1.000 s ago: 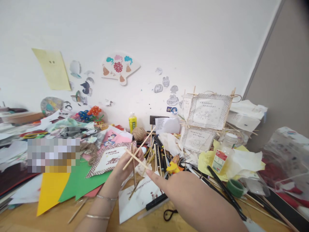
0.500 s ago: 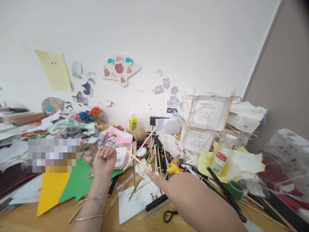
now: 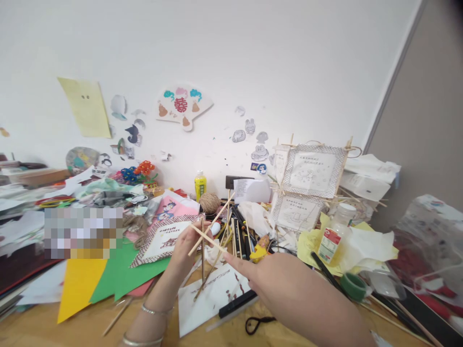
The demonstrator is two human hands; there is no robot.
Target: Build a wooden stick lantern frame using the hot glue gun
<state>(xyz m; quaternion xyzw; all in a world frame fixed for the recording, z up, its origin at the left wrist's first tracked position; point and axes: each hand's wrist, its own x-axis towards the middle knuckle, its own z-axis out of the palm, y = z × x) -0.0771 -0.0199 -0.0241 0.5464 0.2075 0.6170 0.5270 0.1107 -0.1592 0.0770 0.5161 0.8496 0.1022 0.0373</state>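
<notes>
A frame of thin bamboo sticks [image 3: 209, 241] stands over a white printed paper sheet [image 3: 213, 294] on the wooden table. My left hand [image 3: 188, 248] is closed on the sticks where they cross, fingers pinched round them. My right hand [image 3: 275, 284] reaches in from the lower right, its forefinger stretched out and touching the end of one slanting stick near the crossing. The rest of the right fingers are hidden behind the back of the hand.
Coloured paper sheets [image 3: 108, 274] lie left. A twine ball [image 3: 210, 202], a yellow glue bottle [image 3: 200, 184] and black pens [image 3: 240, 231] sit behind the sticks. Paper lanterns [image 3: 307, 183], a plastic bottle [image 3: 331, 236] and a green tape roll [image 3: 352, 286] crowd the right.
My left hand, which half a second ago had let go and hung to the left, has come back and closed on the crossed sticks. The right forefinger has stayed at the stick.
</notes>
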